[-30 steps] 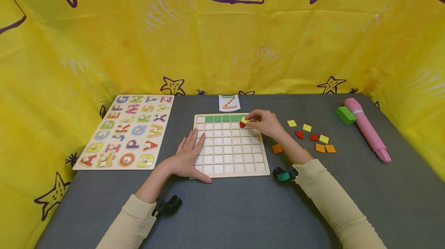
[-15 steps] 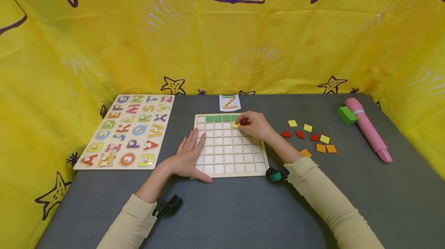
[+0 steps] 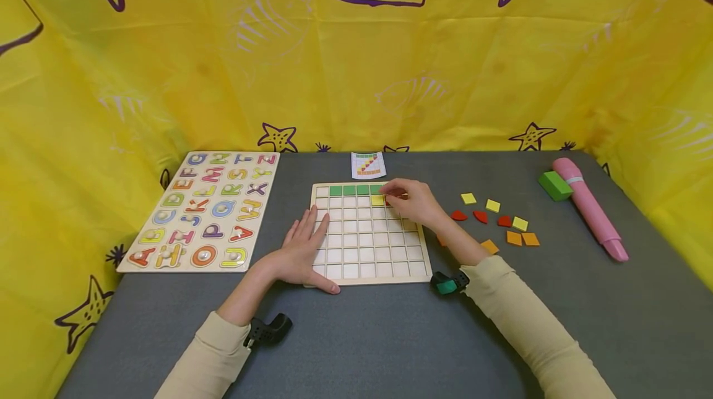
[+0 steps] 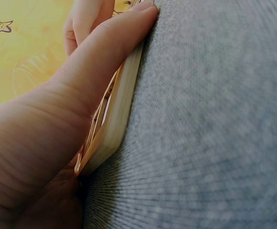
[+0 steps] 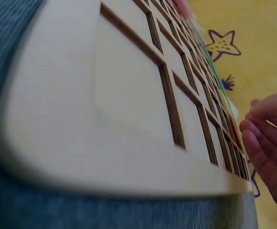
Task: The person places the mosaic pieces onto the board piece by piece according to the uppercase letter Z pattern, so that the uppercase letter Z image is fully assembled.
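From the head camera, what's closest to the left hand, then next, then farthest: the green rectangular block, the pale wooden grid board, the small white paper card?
1. Pale wooden grid board: touching the left hand.
2. Small white paper card: just past the board's far edge.
3. Green rectangular block: way over on the right.

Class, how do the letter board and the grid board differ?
The letter board carries colourful letters; the grid board has square cells, some holding tiles. The left hand touches the grid board; no hand touches the letter board. Both are pale and lie on the table.
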The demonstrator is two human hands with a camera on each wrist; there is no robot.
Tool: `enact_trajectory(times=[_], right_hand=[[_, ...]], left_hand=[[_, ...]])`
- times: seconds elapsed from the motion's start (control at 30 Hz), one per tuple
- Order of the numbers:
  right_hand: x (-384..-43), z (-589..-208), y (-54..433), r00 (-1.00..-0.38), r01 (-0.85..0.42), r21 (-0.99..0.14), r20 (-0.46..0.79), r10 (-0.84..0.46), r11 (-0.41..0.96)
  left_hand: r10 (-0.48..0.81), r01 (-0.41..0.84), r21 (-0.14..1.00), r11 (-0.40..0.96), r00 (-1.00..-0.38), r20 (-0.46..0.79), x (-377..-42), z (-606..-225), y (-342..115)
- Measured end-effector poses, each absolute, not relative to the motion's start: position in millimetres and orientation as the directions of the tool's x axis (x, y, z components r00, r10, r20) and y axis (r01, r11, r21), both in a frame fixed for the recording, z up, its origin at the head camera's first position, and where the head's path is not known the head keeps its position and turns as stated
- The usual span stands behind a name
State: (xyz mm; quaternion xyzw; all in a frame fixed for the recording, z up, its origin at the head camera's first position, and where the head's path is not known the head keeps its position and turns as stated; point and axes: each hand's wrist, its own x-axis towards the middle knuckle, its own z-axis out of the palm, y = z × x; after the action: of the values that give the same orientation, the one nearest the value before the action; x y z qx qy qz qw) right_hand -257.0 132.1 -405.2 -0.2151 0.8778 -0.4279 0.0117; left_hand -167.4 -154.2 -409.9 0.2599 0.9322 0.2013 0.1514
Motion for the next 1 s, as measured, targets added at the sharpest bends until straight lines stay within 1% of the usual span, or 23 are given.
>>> enact_trajectory(times=[0.13, 0.47, 0.63, 0.8, 1.0], right_hand=[[-255, -406, 146, -0.931, -0.315, -0.760, 0.131, -0.341, 0.568], [-243, -401, 201, -0.935, -0.322, -0.696, 0.130, -0.329, 0.642], [-237, -399, 227, -0.940, -0.321, -0.646, 0.125, -0.318, 0.693], [-230, -398, 244, -0.937, -0.331, -0.590, 0.116, -0.328, 0.736], [-222, -398, 256, -0.930, -0.363, -0.518, 0.151, -0.335, 0.775]], left_hand=[[0.546, 0.428, 0.449, 0.784, -0.819, -0.174, -167, -410, -154], [0.542, 0.425, 0.442, 0.790, -0.821, -0.180, -168, -411, -153], [0.543, 0.427, 0.440, 0.790, -0.821, -0.178, -168, -412, -154], [0.544, 0.431, 0.436, 0.790, -0.821, -0.174, -168, -412, -154], [0.546, 0.430, 0.443, 0.787, -0.819, -0.175, -168, -410, -154]])
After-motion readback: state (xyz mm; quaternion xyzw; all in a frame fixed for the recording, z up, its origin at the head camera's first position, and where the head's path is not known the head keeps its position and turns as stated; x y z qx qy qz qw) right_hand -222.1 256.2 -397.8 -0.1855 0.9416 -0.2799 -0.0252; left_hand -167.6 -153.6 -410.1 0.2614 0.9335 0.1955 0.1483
